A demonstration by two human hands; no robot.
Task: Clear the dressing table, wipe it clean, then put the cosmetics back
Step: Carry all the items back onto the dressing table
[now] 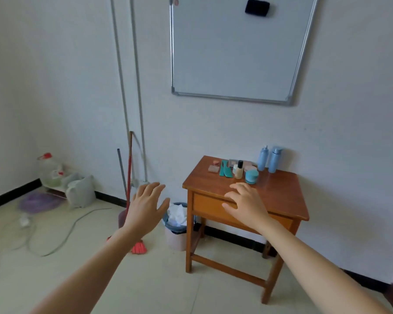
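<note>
White-walled room, wooden dressing table (279, 196) against the wall. Cosmetics (238, 169) clustered along its back edge, 2 blue bottles (269, 159) rightmost. Left hand (146, 207) and right hand (247, 206) outstretched, fingers spread, gripping nothing.

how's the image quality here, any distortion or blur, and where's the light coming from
Head view: wide-angle bending shows in the whiteboard frame and wall pipes, which lean and curve. The small cosmetics on the dressing table look soft, labels unreadable. Light is soft and even; the two blue bottles cast faint shadows rightward on the wall, hinting at a source to the left.
</note>
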